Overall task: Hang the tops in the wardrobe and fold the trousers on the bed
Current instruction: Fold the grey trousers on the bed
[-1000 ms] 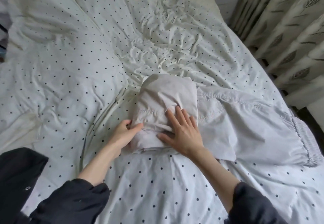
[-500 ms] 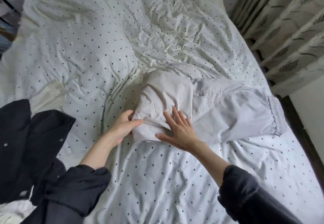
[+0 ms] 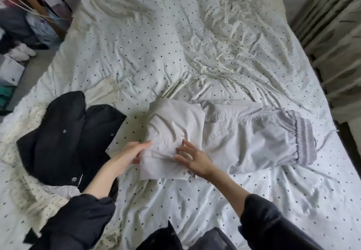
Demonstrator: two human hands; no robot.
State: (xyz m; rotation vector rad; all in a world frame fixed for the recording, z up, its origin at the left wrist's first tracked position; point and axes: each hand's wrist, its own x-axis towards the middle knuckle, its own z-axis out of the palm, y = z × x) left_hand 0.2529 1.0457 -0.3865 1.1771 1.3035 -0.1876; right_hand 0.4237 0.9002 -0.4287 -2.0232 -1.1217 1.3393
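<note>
Nearest you, both your arms reach forward in dark sleeves over a bed (image 3: pixel 214 210) covered in a white sheet with small black dots. Your left hand (image 3: pixel 130 153) lies at the left edge of the pale grey trousers (image 3: pixel 244 138), thumb on top of the cloth and fingers tucked at its edge, so it appears to pinch the fabric. Your right hand (image 3: pixel 192 156) hovers over or lightly touches the folded part, its fingers spread apart and slightly bent, gripping nothing.

The trousers lie across the middle of the bed. Their left end is folded over into a thick square bundle under your hands; the rest stretches flat to the right, ending in a gathered elastic waistband (image 3: pixel 303 140) with a drawstring trailing near the right edge of the bed.

Just left of your left hand, a black jacket (image 3: pixel 66 138) with metal snaps lies crumpled on top of a cream knitted garment (image 3: pixel 21 187).

Farther away, the sheet is heavily creased. Patterned curtains (image 3: pixel 336 40) hang at the far right.
</note>
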